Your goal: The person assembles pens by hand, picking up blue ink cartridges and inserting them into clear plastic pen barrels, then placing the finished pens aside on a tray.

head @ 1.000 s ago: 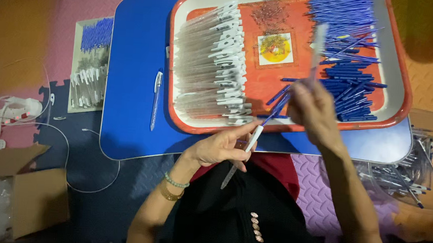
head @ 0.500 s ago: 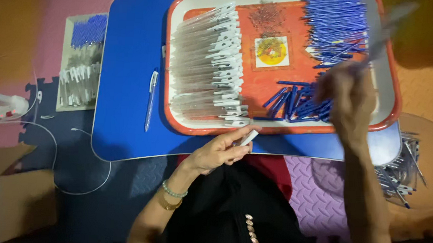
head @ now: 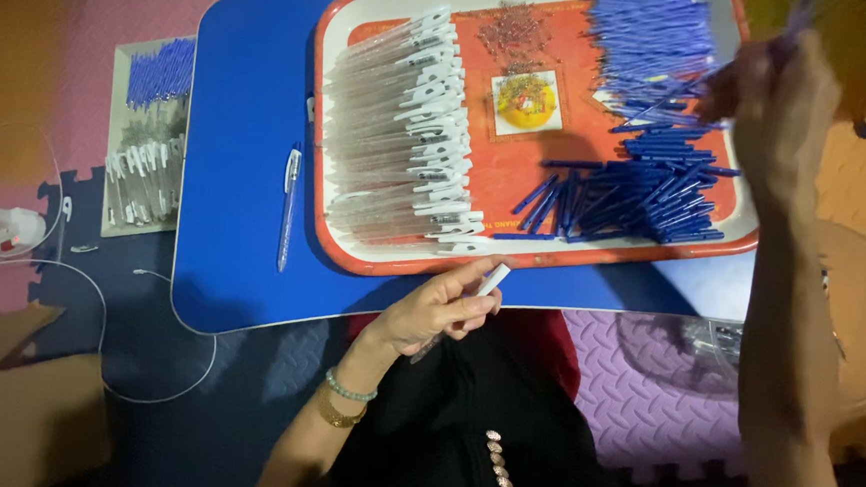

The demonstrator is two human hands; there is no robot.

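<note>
Black top with gold buttons; left wrist has green bead bracelet and gold bangle; both forearms bare.

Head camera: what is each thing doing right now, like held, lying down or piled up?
Left hand: shut on a clear pen barrel.
Right hand: raised over the tray, blurred.
Blue refills: piled loose.
Clear barrels: stacked in rows.
Orange tray: on the blue table.
Finished pen: lying flat.
</note>
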